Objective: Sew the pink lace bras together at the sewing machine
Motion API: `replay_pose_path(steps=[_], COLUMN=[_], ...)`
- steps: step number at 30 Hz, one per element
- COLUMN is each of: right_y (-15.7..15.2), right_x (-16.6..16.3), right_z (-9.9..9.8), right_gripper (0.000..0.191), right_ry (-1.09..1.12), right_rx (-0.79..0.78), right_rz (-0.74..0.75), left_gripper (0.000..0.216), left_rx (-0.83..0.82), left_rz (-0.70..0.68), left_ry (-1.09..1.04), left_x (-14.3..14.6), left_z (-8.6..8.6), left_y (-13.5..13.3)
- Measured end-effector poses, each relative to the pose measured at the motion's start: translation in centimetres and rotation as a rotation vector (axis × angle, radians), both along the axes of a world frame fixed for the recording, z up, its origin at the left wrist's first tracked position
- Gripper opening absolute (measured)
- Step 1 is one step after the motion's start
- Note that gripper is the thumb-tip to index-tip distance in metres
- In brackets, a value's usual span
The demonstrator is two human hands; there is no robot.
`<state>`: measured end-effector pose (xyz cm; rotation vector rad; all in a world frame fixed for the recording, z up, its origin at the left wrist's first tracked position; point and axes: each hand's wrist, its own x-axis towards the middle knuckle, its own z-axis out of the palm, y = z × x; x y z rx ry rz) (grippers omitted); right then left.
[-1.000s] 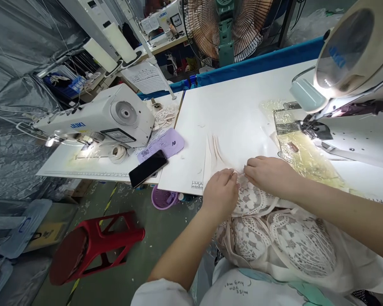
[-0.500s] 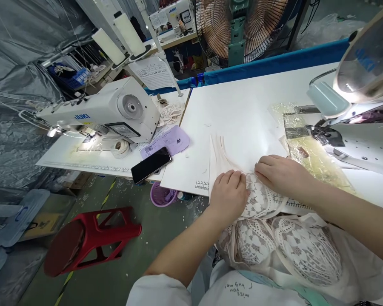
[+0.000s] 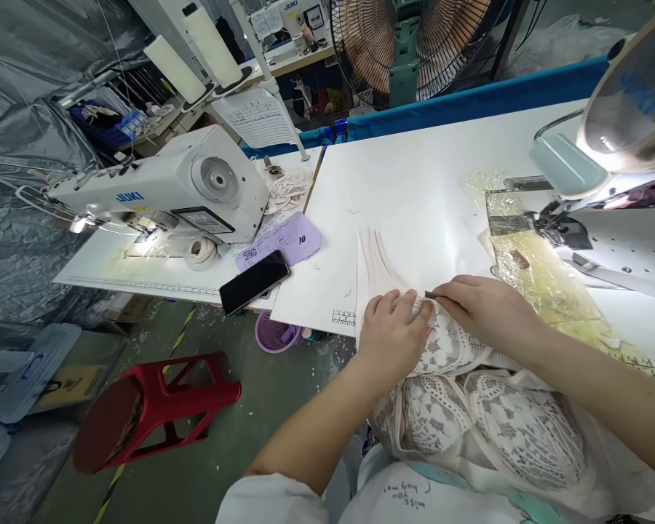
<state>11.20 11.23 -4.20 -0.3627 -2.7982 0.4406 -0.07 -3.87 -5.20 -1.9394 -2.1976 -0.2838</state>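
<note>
Head view: the lace garment (image 3: 447, 349) lies over the near edge of the table (image 3: 415, 189), beside loose straps (image 3: 372, 258). The left hand (image 3: 393, 329) curls its fingers together on the lace. The right hand (image 3: 483, 309) pinches a small dark item (image 3: 430, 295). A phone (image 3: 254, 282) lies well to the left. The hands have drawn closer since the earlier frame.
</note>
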Motion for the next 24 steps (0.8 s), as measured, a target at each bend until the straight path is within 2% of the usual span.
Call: replay_pose_path(steps=[12, 16, 24], right_y=[-0.1, -0.1, -0.4], right_x=[-0.2, -0.4, -1.0], right_z=[0.2, 0.3, 1.7], right_gripper=[0.028, 0.025, 0.023], right_ry=[-0.021, -0.09, -0.224], right_rx=[0.05, 0.068, 0.158], right_rz=[0.049, 0.056, 0.124], left_gripper=[0.032, 0.033, 0.035], left_rx=[0.002, -0.022, -0.041], left_rz=[-0.003, 0.0, 0.0], left_ry=[0.019, 0.027, 0.029], left_x=[0.0, 0.0, 0.0], left_z=[0.1, 0.2, 0.3], left_y=[0.1, 0.1, 0.1])
